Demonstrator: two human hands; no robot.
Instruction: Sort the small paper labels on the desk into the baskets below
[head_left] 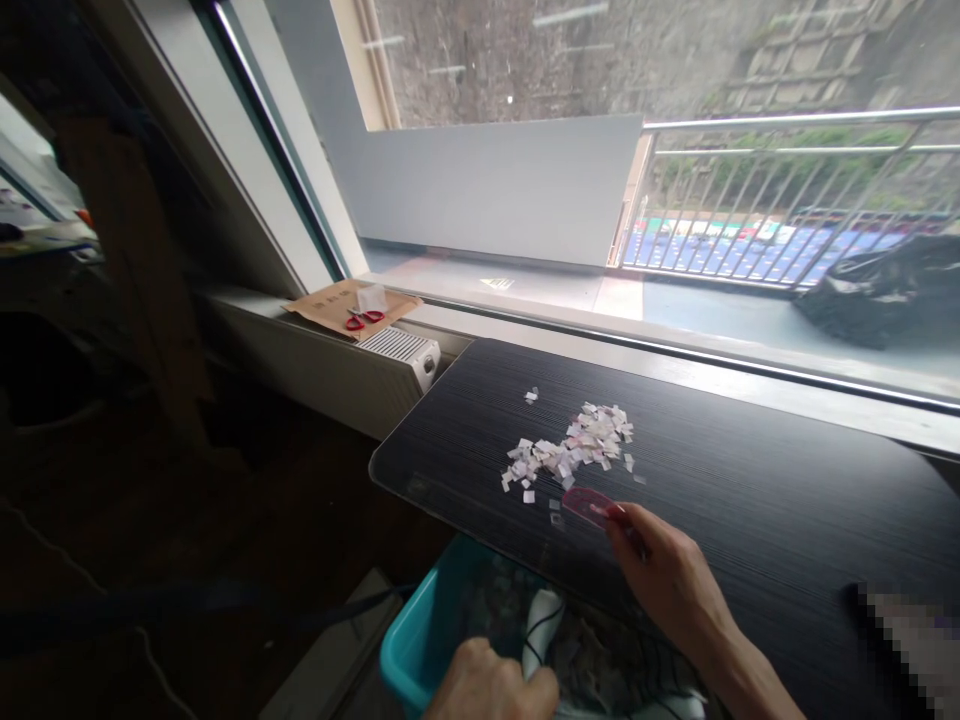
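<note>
Right fingers [636, 520] pinch a pink piece [583, 503] near white bits [596, 435]; left fingers [474, 662] curl, around what I can't tell.

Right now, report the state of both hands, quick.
Left hand: fingers curled, by the teal bin; whether it grips anything cannot be told.
Right hand: closed, pinching a pink translucent piece.

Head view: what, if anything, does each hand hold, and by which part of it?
The right hand pinches the pink piece by one end. The left hand is curled beside the white object; whether it grips that cannot be told.
</note>
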